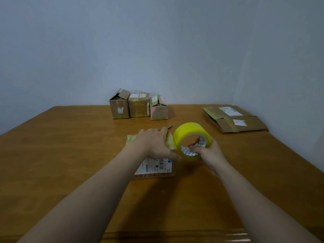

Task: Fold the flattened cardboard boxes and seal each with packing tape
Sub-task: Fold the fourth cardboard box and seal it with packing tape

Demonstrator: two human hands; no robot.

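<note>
Taping the Nearest Box

We press the left hand flat on the box to steady it on the tabletop. Our right hand grips the tape roll just beside it, fingers through the core, ready to draw tape. Beyond stand three folded boxes; flattened boxes wait far right.

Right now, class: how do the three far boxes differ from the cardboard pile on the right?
The boxes stand folded up; the pile lies flat. The boxes form a row side by side; the pile is stacked. Both are brown cardboard with white labels.
</note>
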